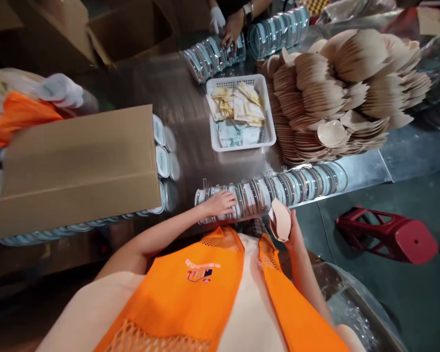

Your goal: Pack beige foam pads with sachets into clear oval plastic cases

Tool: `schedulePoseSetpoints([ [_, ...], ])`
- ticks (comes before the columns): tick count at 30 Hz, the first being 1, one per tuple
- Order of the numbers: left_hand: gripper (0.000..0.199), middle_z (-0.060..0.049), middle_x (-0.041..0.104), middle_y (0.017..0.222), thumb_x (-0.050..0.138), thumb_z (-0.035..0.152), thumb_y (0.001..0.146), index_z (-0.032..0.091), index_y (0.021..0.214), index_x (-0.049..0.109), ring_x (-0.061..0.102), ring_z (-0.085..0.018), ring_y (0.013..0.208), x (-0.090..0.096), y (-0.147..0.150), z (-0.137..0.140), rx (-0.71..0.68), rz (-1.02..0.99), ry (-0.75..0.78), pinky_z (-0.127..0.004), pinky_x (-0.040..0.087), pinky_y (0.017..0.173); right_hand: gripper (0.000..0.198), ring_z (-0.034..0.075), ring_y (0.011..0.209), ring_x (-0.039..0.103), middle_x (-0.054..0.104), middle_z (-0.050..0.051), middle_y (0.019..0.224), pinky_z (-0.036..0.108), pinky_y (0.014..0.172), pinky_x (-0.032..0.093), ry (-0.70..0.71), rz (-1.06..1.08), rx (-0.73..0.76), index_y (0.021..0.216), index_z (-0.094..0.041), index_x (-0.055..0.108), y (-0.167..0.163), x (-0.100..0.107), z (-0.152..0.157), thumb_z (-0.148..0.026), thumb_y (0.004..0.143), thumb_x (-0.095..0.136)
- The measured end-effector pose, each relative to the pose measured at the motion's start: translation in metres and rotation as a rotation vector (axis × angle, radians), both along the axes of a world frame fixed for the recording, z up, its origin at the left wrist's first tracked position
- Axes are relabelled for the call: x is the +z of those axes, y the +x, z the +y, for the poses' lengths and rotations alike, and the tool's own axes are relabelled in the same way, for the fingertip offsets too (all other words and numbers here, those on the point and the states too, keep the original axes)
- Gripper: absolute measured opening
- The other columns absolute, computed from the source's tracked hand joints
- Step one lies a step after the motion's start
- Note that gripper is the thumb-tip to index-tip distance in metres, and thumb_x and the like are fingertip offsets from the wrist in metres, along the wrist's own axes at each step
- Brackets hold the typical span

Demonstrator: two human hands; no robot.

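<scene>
A long row of clear round plastic lids (278,189) with pale blue-white labels stands on edge along the near side of the metal table. My left hand (222,203) reaches over the left part of this row, its bent fingers resting on the lids; whether it grips one I cannot make out. In my right hand (294,230), just in front of the row, is a small stack of peach-coloured scoops (280,220). Several piles of similar scoops (315,93) cover the right part of the table.
A white basket (269,117) of small sachets sits mid-table. At left, a cardboard sheet (80,166) covers more labelled containers (162,161). Across the table, another person's hands (231,29) touch a second row of lids (209,56). A red stool (392,234) stands on the floor at right.
</scene>
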State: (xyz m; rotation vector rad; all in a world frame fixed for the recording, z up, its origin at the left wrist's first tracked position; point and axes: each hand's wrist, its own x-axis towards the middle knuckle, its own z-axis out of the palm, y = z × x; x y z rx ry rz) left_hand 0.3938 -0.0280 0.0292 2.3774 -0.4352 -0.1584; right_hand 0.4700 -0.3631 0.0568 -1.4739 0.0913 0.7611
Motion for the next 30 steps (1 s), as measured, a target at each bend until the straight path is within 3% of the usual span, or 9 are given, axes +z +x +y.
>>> schedulePoseSetpoints([
  [2, 0.026, -0.013, 0.071, 0.125, 0.06, 0.039, 0.104, 0.021, 0.113, 0.077, 0.059, -0.03, 0.12, -0.01, -0.015, 0.005, -0.074, -0.014, 0.173, -0.046, 0.044, 0.106, 0.072, 0.033, 0.123, 0.072, 0.065, 0.011, 0.151, 0.054, 0.095, 0.064, 0.061, 0.155, -0.059, 0.15, -0.031, 0.056, -0.02, 0.002, -0.01, -0.079, 0.097, 0.043],
  [5, 0.033, -0.014, 0.066, 0.135, 0.061, 0.032, 0.101, 0.026, 0.131, 0.073, 0.056, -0.032, 0.124, -0.018, -0.018, -0.001, -0.118, -0.041, 0.366, -0.05, 0.041, 0.107, 0.077, 0.033, 0.128, 0.069, 0.056, 0.009, 0.16, 0.049, 0.096, 0.063, 0.11, 0.23, -0.088, 0.153, -0.033, 0.051, -0.051, 0.005, -0.013, -0.065, 0.086, 0.071],
  [10, 0.039, -0.014, 0.057, 0.147, 0.065, 0.035, 0.096, 0.03, 0.134, 0.072, 0.054, -0.034, 0.122, -0.021, -0.006, -0.006, -0.219, -0.063, 0.431, -0.051, 0.04, 0.105, 0.108, 0.029, 0.104, 0.076, 0.072, 0.01, 0.133, 0.042, 0.085, 0.064, -0.043, 0.22, -0.139, 0.164, -0.035, 0.033, -0.083, -0.004, 0.001, -0.052, 0.073, 0.089],
  [12, 0.037, -0.014, 0.057, 0.147, 0.068, 0.034, 0.094, 0.029, 0.13, 0.074, 0.053, -0.034, 0.123, -0.021, -0.003, -0.006, -0.228, -0.046, 0.408, -0.051, 0.039, 0.106, 0.11, 0.03, 0.103, 0.075, 0.074, 0.01, 0.126, 0.044, 0.087, 0.064, -0.124, 0.147, -0.153, 0.164, -0.031, 0.034, -0.089, -0.009, 0.006, -0.055, 0.072, 0.089],
  [16, 0.019, -0.013, 0.059, 0.137, 0.071, 0.03, 0.09, 0.023, 0.107, 0.078, 0.049, -0.034, 0.128, -0.024, -0.001, -0.006, -0.161, -0.032, 0.282, -0.056, 0.035, 0.115, 0.083, 0.034, 0.122, 0.069, 0.07, 0.014, 0.138, 0.05, 0.106, 0.057, -0.293, -0.211, -0.099, 0.151, -0.023, 0.053, -0.093, -0.005, 0.021, -0.056, 0.08, 0.081],
  [21, 0.019, -0.014, 0.06, 0.122, 0.063, 0.024, 0.091, 0.017, 0.077, 0.075, 0.051, -0.032, 0.126, -0.031, 0.005, -0.004, -0.047, -0.077, 0.002, -0.053, 0.04, 0.117, 0.056, 0.034, 0.129, 0.063, 0.065, 0.017, 0.143, 0.051, 0.111, 0.054, -0.63, -0.829, 0.266, 0.156, -0.022, 0.052, -0.096, -0.006, 0.089, -0.032, 0.101, 0.058],
  [24, 0.018, -0.015, 0.062, 0.124, 0.06, 0.019, 0.089, 0.016, 0.082, 0.076, 0.055, -0.03, 0.124, -0.039, 0.008, -0.002, -0.026, -0.061, -0.089, -0.046, 0.047, 0.115, 0.063, 0.035, 0.127, 0.061, 0.063, 0.021, 0.144, 0.052, 0.109, 0.053, -0.807, -0.979, 0.459, 0.164, -0.016, 0.042, -0.089, -0.028, 0.142, -0.014, 0.101, 0.044],
  [27, 0.02, -0.017, 0.059, 0.139, 0.057, 0.015, 0.087, 0.015, 0.082, 0.076, 0.053, -0.031, 0.133, -0.043, 0.009, 0.0, 0.025, -0.052, -0.153, -0.047, 0.043, 0.122, 0.07, 0.038, 0.148, 0.044, 0.051, 0.023, 0.16, 0.061, 0.12, 0.039, -0.805, -1.042, 0.471, 0.169, -0.011, 0.031, -0.077, -0.056, 0.162, -0.015, 0.1, 0.042],
  [30, 0.019, -0.016, 0.057, 0.147, 0.058, 0.013, 0.086, 0.015, 0.077, 0.075, 0.051, -0.032, 0.14, -0.042, 0.011, 0.002, 0.026, -0.06, -0.149, -0.048, 0.039, 0.126, 0.071, 0.037, 0.162, 0.024, 0.039, 0.019, 0.17, 0.065, 0.129, 0.023, -0.666, -1.137, 0.485, 0.17, -0.014, 0.027, -0.066, -0.074, 0.143, -0.024, 0.102, 0.044],
])
